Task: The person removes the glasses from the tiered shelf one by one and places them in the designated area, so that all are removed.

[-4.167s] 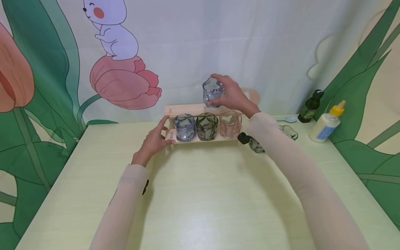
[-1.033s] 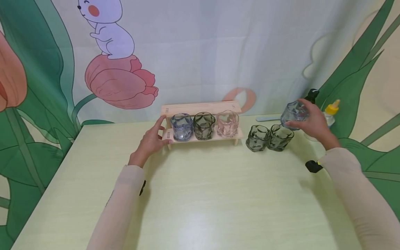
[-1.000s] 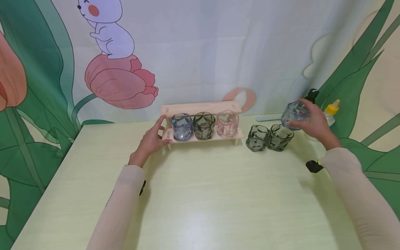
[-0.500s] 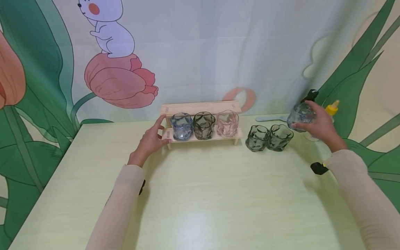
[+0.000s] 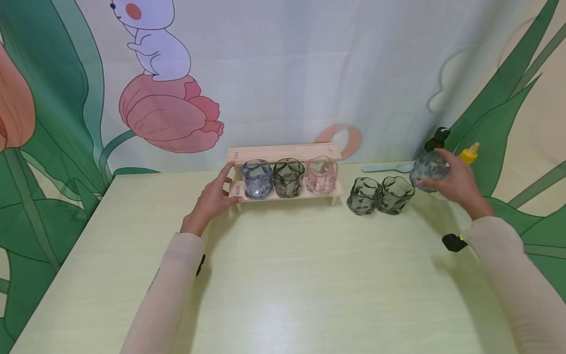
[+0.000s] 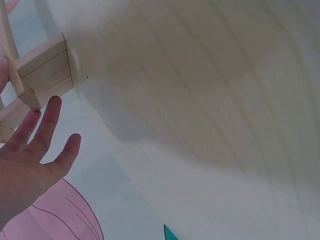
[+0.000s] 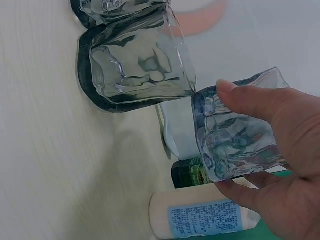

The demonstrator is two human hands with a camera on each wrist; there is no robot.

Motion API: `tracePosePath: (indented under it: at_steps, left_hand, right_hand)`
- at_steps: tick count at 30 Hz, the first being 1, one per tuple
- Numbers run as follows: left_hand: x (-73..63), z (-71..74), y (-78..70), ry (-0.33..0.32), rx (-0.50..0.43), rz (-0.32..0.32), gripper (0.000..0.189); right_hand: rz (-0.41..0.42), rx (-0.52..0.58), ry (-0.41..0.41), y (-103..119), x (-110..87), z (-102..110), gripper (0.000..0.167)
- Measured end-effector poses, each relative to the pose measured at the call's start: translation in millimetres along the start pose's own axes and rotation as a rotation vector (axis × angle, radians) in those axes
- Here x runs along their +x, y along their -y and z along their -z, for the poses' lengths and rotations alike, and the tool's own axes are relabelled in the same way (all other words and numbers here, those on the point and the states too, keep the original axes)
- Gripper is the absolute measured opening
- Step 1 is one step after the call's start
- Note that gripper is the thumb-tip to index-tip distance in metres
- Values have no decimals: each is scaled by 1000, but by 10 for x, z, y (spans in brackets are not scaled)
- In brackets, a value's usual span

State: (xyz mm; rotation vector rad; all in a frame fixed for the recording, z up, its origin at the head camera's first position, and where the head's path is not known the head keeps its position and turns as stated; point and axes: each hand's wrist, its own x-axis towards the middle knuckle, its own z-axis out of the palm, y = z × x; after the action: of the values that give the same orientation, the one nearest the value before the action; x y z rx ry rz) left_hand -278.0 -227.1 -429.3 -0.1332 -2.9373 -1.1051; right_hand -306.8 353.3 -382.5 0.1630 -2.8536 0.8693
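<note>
Above the counter [image 5: 283,275], the right hand [image 5: 461,181] clasps a bluish glass [image 5: 427,165]; the left hand [image 5: 212,199], fingers spread, touches wooden shelving [image 5: 283,153].

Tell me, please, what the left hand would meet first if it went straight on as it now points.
The left hand would probably meet the wooden stand, whose end it touches; depth beyond that is unclear.
</note>
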Motion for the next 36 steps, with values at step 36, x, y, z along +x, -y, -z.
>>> tracePosePath:
  at_steps: [36]
  left_hand:
    - [-7, 9, -10, 1, 2, 7, 101]
  right_hand:
    - [-59, 5, 98, -356, -85, -397, 102]
